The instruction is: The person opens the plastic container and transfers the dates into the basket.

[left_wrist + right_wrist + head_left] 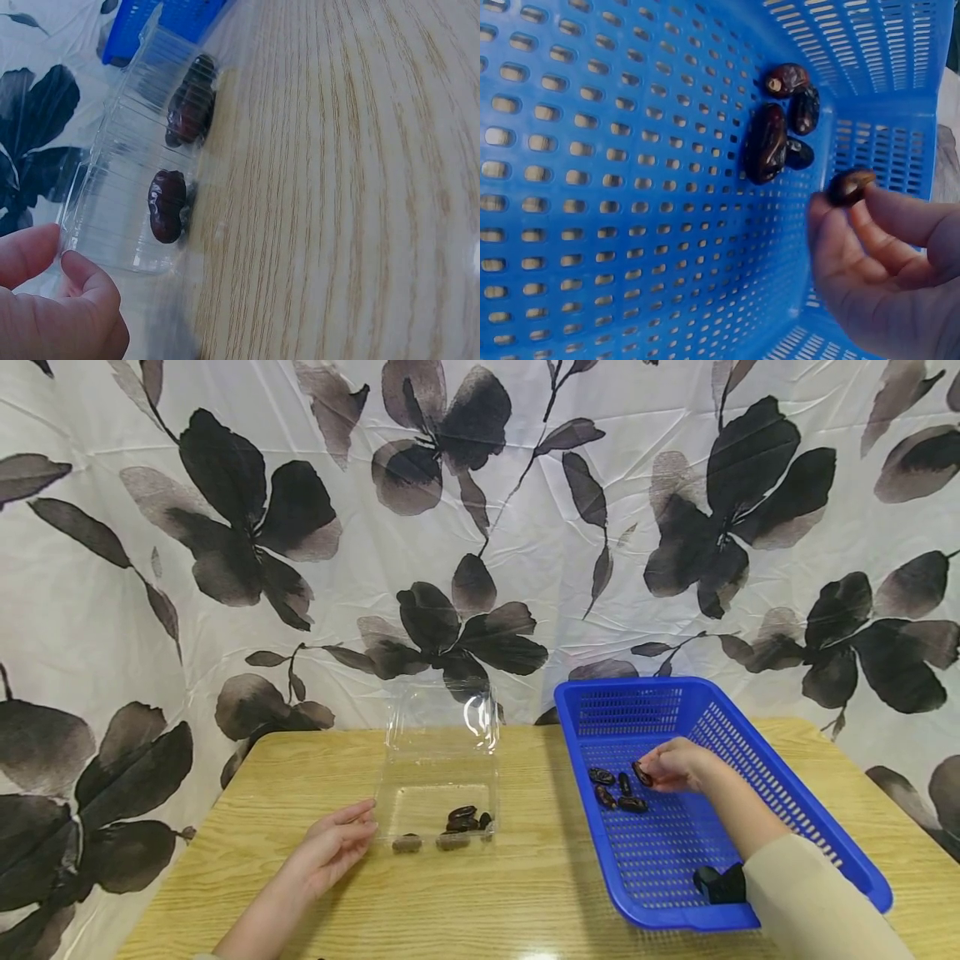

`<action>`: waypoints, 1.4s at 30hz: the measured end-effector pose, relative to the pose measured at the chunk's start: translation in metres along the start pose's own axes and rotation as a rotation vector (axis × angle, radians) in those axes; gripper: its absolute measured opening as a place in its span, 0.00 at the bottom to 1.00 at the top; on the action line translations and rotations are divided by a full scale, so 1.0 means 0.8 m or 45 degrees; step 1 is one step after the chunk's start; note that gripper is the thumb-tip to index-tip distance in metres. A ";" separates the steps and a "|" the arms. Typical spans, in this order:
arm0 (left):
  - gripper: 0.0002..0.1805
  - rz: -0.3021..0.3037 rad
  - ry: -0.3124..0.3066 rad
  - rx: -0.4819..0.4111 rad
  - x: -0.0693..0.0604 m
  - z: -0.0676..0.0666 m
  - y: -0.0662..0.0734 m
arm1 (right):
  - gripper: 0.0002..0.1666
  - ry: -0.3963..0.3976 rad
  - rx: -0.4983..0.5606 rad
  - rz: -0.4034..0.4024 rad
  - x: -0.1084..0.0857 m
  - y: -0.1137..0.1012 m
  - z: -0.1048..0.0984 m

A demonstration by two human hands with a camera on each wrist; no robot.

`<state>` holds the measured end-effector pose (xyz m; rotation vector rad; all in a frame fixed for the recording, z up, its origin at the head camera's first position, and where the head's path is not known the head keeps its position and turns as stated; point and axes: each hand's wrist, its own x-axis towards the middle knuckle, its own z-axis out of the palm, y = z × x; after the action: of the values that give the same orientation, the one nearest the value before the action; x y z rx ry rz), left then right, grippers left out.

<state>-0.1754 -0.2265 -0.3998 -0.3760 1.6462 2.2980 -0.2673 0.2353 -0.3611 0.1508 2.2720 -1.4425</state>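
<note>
- Wooden table (480, 902): seen in front and to the left of blue basket (652, 860).
- Left hand (330, 852): well left of basket; rim of clear container pinched between thumb and fingertip at its left side.
- Clear container (420, 797): set left of basket, lid up. Thin plastic; judged light, bendy, easily dented or cracked. Best held by rim or corner; thin walls not to be squeezed.
- Container dates (462, 818): several, left of basket, mostly bunched at the container side nearer it, one lying apart. Exact count not readable.
- Loose dates (633, 804): four, laid on basket floor toward its left side, grouped.
- Right hand (678, 766): inside basket, just beside loose dates; one date pinched between thumb and fingers.
- Held date (642, 772): within basket walls. Judged light, soft, wrinkled, maybe sticky or slick on its glossy skin; best taken across the middle with light pressure, as flesh may be squashed.
- Lid (435, 718): raised at container's far side, left of basket.
- Floral cloth (570, 568): hung behind basket.
</note>
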 end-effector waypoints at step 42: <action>0.35 0.010 0.021 0.012 0.001 0.002 0.000 | 0.19 -0.229 -0.207 -0.289 -0.016 -0.167 0.112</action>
<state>-0.1759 -0.2252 -0.3997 -0.3885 1.6689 2.2977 -0.2713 0.0979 -0.2766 -0.2843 2.3004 -1.3103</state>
